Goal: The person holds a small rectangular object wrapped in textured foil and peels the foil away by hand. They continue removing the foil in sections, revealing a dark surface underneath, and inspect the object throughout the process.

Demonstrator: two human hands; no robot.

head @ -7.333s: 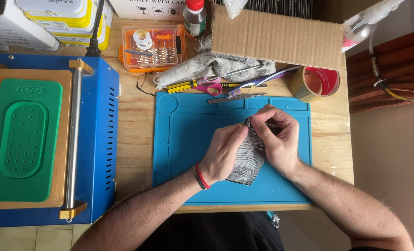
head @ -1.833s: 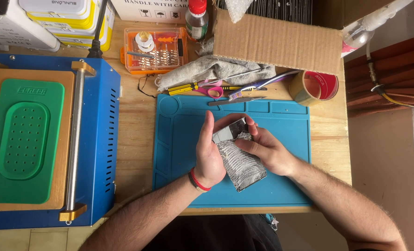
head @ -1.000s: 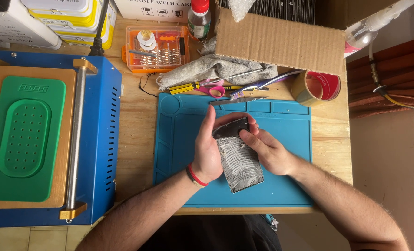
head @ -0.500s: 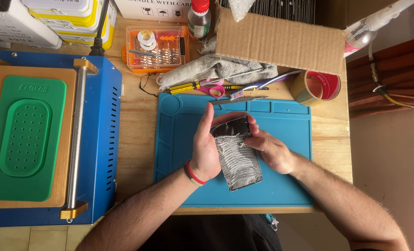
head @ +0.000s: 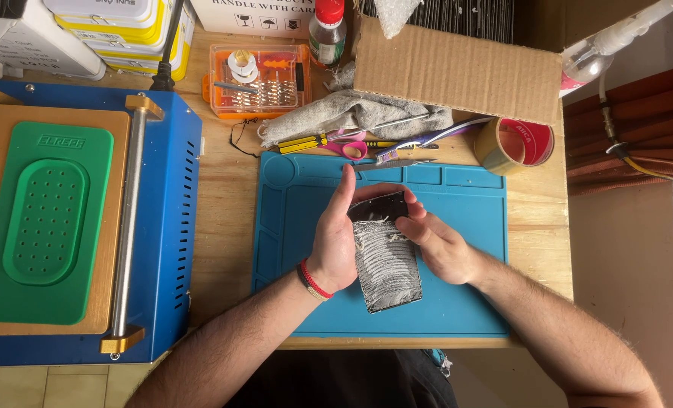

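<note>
**Both hands gripping a shattered phone over the blue mat**

From the left, I am seeing a blue machine (head: 166,227) with a green perforated pad (head: 45,227) sitting on the wooden desk (head: 227,227). Behind it, an orange parts box (head: 257,79) is lying near a small red-capped bottle (head: 326,34).

My left hand (head: 335,238), a red band at its wrist, is cupping the left edge of a phone (head: 382,253), its fingers extended upward along the side. The phone is being held just over the blue work mat (head: 457,204), near its middle, long axis pointing away from me; its face is cracked and whitish below, dark at the far end. My right hand (head: 434,242) is closing on the phone's right edge, fingertips pinching near the dark upper part.

Beyond the mat, a grey cloth (head: 351,113), yellow-handled tools (head: 302,142) and pink-handled scissors (head: 348,147) are lying below a cardboard box (head: 457,72). Further right, a tape roll (head: 514,143) is resting at the mat's far corner, with a spray bottle (head: 601,49) beyond it.
</note>
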